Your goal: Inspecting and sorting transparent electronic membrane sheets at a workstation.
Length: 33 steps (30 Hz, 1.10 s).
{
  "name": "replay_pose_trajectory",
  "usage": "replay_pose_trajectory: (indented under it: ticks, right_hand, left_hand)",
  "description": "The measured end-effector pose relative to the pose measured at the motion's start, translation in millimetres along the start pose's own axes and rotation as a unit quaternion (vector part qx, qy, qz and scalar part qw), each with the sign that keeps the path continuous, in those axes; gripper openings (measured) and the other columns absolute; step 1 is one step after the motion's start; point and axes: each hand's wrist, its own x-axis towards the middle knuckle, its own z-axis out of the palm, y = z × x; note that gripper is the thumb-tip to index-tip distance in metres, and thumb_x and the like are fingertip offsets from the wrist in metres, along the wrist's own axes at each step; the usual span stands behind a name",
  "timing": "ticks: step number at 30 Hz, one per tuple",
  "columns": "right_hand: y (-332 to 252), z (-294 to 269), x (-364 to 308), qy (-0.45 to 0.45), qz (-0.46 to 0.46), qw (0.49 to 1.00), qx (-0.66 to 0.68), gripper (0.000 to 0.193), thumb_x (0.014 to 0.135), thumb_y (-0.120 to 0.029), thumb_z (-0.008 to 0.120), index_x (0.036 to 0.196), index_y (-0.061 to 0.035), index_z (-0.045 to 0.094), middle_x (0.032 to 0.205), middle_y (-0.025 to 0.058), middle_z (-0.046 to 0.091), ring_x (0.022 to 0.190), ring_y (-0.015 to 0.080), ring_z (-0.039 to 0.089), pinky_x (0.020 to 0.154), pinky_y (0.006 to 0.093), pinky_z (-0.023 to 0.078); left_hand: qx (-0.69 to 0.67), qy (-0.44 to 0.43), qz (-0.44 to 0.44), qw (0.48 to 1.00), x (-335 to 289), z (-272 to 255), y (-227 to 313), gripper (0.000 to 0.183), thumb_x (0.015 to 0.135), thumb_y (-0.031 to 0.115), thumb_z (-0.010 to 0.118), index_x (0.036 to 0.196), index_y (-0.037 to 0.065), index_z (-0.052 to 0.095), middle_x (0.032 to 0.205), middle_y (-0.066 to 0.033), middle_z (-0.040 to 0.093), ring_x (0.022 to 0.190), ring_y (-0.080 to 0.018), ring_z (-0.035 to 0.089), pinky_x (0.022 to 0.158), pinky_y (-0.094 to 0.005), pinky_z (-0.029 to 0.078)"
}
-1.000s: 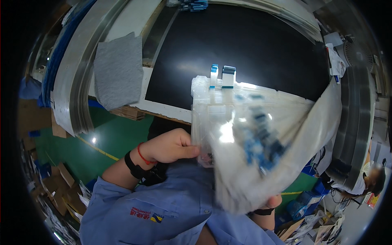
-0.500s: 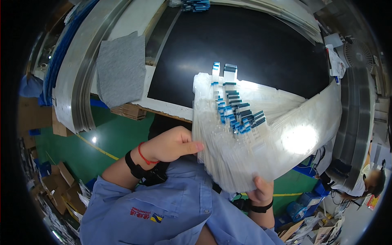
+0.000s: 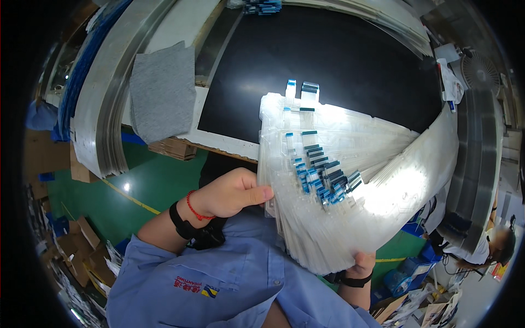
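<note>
A fanned stack of thin translucent plastic sheets spreads between my two hands. Stepped rows of blue and dark teal tabs run down across it. My left hand pinches the stack's left edge, thumb on top and the other fingers hidden underneath or curled away. At the lower right edge, my right hand grips the sheets from beneath, most of its fingers out of sight. The sheets bend down toward that hand, while their far part lies over a black work surface. Glare whitens the right side of the stack.
A grey cloth hangs over the table's left edge, beside a stack of long pale sheets. More blue-tabbed pieces lie at the far edge. A fan and another person are at the right, above the green floor.
My right hand has moved a little down and to the right. The sheets have fanned out wider, with the tab rows more spread and shifted downward. My left hand keeps its place.
</note>
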Motion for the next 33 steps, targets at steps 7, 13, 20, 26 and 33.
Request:
replay_pose_trajectory:
  ticks: [7,13,20,26,33]
  right_hand:
    - [-3.2,-1.6,-2.1,-0.010,-0.018,1.000,-0.009,0.075,0.066,-0.020,0.076,0.126,0.0026,0.036,0.121,0.0156,0.048,0.109,0.0303,0.049,0.093,0.0410,0.039]
    - [10.7,10.4,8.5,0.030,0.020,0.999,-0.019,0.078,0.066,-0.022,0.076,0.127,0.0028,0.035,0.123,0.0160,0.047,0.110,0.0301,0.048,0.093,0.0405,0.038]
    - [2.0,-7.2,-6.0,0.012,-0.005,1.000,-0.017,0.080,0.067,-0.024,0.075,0.128,0.0033,0.031,0.123,0.0163,0.046,0.110,0.0304,0.048,0.094,0.0403,0.038]
    - [7.2,9.1,5.1,0.014,0.000,1.000,-0.006,0.078,0.068,-0.023,0.074,0.128,0.0019,0.032,0.123,0.0153,0.046,0.111,0.0296,0.047,0.094,0.0404,0.038]
    - [6.8,34.5,30.1,0.020,0.059,0.996,-0.064,0.070,0.072,-0.022,0.071,0.127,0.0000,0.035,0.122,0.0135,0.046,0.111,0.0277,0.047,0.094,0.0408,0.037]
  left_hand:
    - [0.008,0.009,-0.025,1.000,-1.5,-4.4,-1.0,0.031,0.093,0.022,0.047,0.090,-0.005,0.062,0.085,-0.0035,0.062,0.077,-0.0064,0.052,0.071,-0.0220,0.044]
    - [0.101,-0.066,0.010,0.993,-1.3,-5.0,-0.1,0.028,0.092,0.018,0.047,0.090,-0.005,0.062,0.087,-0.0078,0.064,0.080,-0.0122,0.057,0.075,-0.0260,0.045]
    - [0.061,-0.046,0.014,0.997,0.3,-1.1,-1.0,0.027,0.091,0.017,0.048,0.087,-0.005,0.063,0.087,-0.0075,0.064,0.080,-0.0119,0.056,0.076,-0.0256,0.044]
    - [0.135,-0.040,0.004,0.990,-0.7,-3.6,1.2,0.027,0.090,0.019,0.050,0.082,-0.004,0.063,0.079,-0.0060,0.064,0.073,-0.0098,0.056,0.071,-0.0233,0.044]
    - [0.349,-0.087,-0.029,0.933,-0.4,-3.4,31.1,0.029,0.089,0.020,0.051,0.072,0.000,0.062,0.062,-0.0088,0.059,0.057,-0.0150,0.055,0.057,-0.0253,0.044]
